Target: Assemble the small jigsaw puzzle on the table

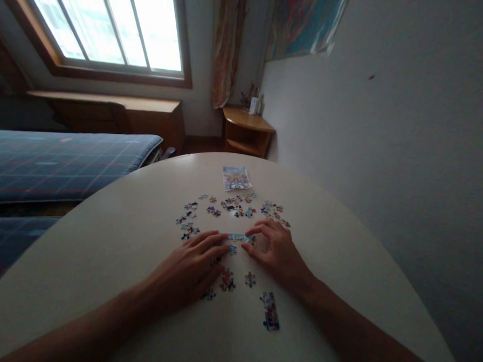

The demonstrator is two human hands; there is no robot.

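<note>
A short joined strip of light-blue jigsaw puzzle pieces [237, 237] lies on the table between my hands. My left hand [200, 260] rests with its fingers stretched out, the index fingertip at the strip's left end; its palm partly hides other pieces. My right hand [276, 249] has thumb and index finger curved around the strip's right end, one on each edge. Just below the strip is a loose blue puzzle piece [232, 249]. Nearer to me are a small joined cluster [227, 280], a single piece [250, 279] and a larger joined section [270, 311].
Several loose puzzle pieces [232, 204] form an arc beyond my hands on the round white table [142, 224]. Behind them lies a printed picture sheet [236, 178]. A plaid-covered bed [64, 163] stands to the left, a wall [389, 145] to the right, a corner shelf [248, 119] behind.
</note>
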